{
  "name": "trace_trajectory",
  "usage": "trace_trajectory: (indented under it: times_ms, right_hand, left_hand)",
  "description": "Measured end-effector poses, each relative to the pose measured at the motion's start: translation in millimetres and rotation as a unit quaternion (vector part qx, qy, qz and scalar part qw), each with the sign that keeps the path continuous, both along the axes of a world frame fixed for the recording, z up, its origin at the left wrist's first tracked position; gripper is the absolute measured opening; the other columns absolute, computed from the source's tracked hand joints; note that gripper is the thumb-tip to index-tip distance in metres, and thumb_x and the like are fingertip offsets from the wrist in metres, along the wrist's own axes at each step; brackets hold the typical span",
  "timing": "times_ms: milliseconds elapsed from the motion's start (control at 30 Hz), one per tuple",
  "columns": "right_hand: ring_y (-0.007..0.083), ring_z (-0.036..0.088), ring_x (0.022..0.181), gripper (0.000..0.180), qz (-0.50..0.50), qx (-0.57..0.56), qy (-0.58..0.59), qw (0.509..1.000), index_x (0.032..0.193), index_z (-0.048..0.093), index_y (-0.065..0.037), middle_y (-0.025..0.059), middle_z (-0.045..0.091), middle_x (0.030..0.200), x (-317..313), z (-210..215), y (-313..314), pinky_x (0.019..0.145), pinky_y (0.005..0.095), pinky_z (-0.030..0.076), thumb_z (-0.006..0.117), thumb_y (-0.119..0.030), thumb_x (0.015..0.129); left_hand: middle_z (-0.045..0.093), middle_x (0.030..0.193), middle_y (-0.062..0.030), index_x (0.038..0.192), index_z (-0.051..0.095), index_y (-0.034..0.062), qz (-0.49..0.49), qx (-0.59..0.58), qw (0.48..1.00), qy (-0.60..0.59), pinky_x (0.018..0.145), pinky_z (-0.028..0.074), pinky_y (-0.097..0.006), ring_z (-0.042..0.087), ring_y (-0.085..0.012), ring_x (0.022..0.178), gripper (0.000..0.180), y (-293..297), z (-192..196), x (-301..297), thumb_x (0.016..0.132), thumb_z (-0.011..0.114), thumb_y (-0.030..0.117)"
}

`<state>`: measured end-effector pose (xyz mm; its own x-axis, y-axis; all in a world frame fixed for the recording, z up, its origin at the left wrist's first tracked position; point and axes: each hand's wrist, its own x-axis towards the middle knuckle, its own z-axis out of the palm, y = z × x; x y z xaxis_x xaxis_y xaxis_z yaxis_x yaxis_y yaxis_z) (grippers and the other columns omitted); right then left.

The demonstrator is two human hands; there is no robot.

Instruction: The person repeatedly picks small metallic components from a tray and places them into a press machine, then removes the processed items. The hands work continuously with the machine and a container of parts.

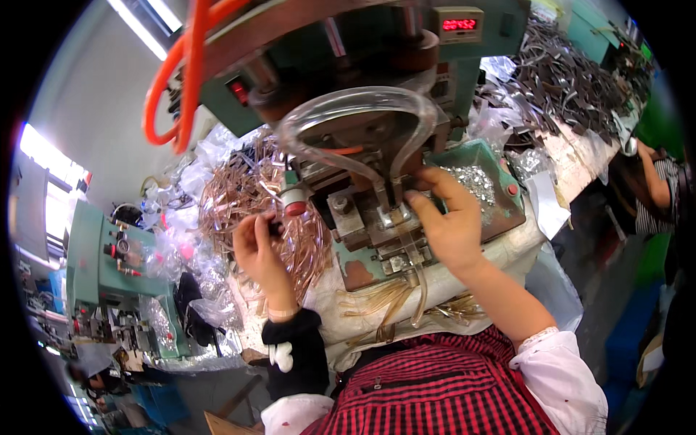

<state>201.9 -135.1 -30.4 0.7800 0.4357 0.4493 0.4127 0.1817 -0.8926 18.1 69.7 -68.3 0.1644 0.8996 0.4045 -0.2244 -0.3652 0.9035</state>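
In front of me stands a green press machine (500, 36) with a clear looped tube (355, 96) over its metal die (394, 216). My right hand (453, 225) is at the die's right side, thumb and forefinger bent close together beside the tube's lower ends; what they pinch, if anything, is hidden. A clear flat strip (413, 250) runs from the die toward me. Left of the press, my left hand (255, 250) is raised with curled fingers against a small dark thing (275, 228) I cannot make out. A red-capped button (294, 208) is just above it.
Brown translucent strips (235, 190) are heaped at the left, with more strips (380, 299) along the front edge. Small shiny pieces (475, 183) lie in the green tray at right. Dark strips (558, 80) pile up behind. A co-worker's arm (652, 177) shows far right.
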Motion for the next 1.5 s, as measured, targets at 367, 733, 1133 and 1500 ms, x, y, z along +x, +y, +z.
trace_trajectory:
  times_ms: [367, 733, 1133, 1500]
  right_hand:
    - [0.0127, 0.064, 0.102, 0.044, 0.166, 0.073, 0.244, 0.953, 0.135, 0.050, 0.003, 0.0106, 0.068, 0.116, -21, 35, 1, 0.094, 0.0257, 0.048, 0.060, 0.004, 0.093]
    - [0.0264, 0.065, 0.117, 0.047, -0.050, -0.152, 0.013, 0.987, 0.136, 0.058, -0.001, 0.0171, 0.069, 0.120, 56, -15, -47, 0.103, 0.0359, 0.047, 0.065, -0.004, 0.090]
    - [0.0327, 0.058, 0.098, 0.014, -0.188, -0.351, -0.225, 0.889, 0.090, 0.066, -0.006, 0.0104, 0.062, 0.094, 59, -64, -94, 0.083, 0.0443, 0.048, 0.074, -0.006, 0.078]
    - [0.0271, 0.066, 0.086, 0.015, -0.172, -0.195, -0.133, 0.956, 0.103, 0.070, -0.002, 0.0122, 0.069, 0.092, 57, -59, -81, 0.078, 0.0357, 0.051, 0.067, 0.001, 0.089]
  left_hand:
    - [0.071, 0.088, -0.0161, 0.100, 0.063, -0.0021, -0.047, 0.202, 0.978, -0.030, 0.055, 0.052, -0.025, 0.063, -0.0172, 0.066, 0.008, -78, 119, 41, 0.101, 0.058, 0.004]
    - [0.074, 0.095, -0.0111, 0.094, 0.072, 0.0044, -0.167, 0.600, 0.767, 0.152, 0.046, 0.044, -0.025, 0.059, -0.0124, 0.056, 0.022, -121, 72, 54, 0.076, 0.085, 0.008]
    - [0.076, 0.099, -0.0132, 0.099, 0.072, 0.0050, -0.175, 0.550, 0.797, 0.175, 0.049, 0.046, -0.028, 0.063, -0.0165, 0.060, 0.028, -123, 64, 45, 0.074, 0.084, 0.003]
    - [0.069, 0.090, -0.0111, 0.095, 0.069, -0.0015, 0.181, 0.357, 0.874, 0.278, 0.077, 0.049, -0.033, 0.061, -0.0229, 0.080, 0.014, -92, 75, -30, 0.085, 0.070, -0.012]
